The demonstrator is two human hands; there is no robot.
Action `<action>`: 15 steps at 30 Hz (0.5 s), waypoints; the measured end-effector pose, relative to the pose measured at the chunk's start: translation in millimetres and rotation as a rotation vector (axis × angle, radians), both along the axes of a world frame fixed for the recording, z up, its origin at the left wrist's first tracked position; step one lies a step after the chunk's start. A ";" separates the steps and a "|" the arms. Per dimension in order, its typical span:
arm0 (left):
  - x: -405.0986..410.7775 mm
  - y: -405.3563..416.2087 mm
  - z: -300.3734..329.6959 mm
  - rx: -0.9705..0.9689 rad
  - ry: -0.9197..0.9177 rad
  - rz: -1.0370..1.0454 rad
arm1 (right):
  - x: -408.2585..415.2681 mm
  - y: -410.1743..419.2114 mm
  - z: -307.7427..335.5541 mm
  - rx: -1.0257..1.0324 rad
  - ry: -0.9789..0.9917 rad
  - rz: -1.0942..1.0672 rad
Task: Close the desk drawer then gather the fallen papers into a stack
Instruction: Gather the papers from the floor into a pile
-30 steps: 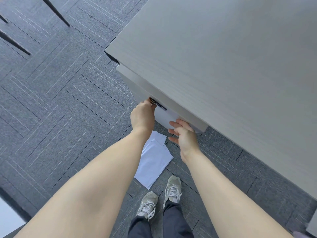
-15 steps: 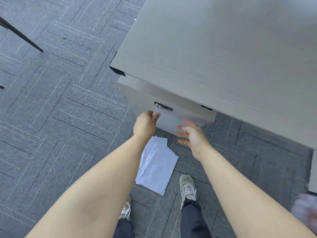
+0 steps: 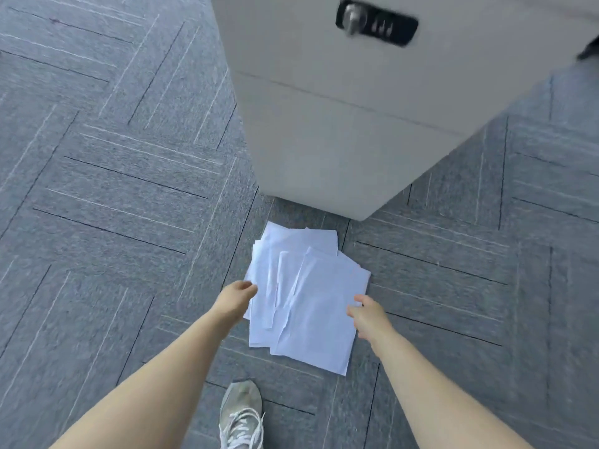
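Several white papers (image 3: 308, 303) lie in a loose, fanned pile on the grey carpet, just in front of the grey drawer unit (image 3: 324, 140). The unit's drawer fronts sit flush with one another, and a black lock (image 3: 376, 22) shows on the top one. My left hand (image 3: 236, 298) is at the pile's left edge with its fingers loosely curled. At the right edge of the top sheet is my right hand (image 3: 366, 315), with its fingertips touching the paper. Neither hand has lifted a sheet.
Grey patterned carpet tiles (image 3: 113, 189) cover the floor all around. My grey sneaker (image 3: 241, 413) stands just below the pile, near the bottom edge of the view. The drawer unit's lower corner (image 3: 363, 215) comes close to the papers' far edge.
Both hands have left the drawer front and dropped to the sides of the paper pile. My head has lowered, so the desk top is out of view and the papers look larger.
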State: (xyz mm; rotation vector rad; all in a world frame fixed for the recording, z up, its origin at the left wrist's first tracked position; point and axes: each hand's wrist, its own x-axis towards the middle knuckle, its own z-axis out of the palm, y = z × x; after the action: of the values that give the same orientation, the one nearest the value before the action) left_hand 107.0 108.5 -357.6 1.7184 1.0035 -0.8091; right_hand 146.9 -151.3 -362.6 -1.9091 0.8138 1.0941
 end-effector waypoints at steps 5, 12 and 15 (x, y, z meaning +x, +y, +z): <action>-4.0 7.1 -147.1 0.139 -0.033 -0.158 | -18.4 -31.7 -156.9 -0.113 -0.042 -0.023; -4.3 14.8 -240.1 0.473 -0.100 -0.161 | -25.8 -39.7 -242.8 -0.518 -0.148 -0.129; -1.4 9.0 -245.2 0.498 -0.132 -0.099 | -26.3 -19.5 -251.5 -0.481 -0.236 -0.199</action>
State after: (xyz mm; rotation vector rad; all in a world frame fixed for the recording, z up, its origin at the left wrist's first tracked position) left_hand 105.6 117.5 -602.7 2.2280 1.0968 -0.5209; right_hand 120.6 -170.8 -614.1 -2.2345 1.1770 0.5679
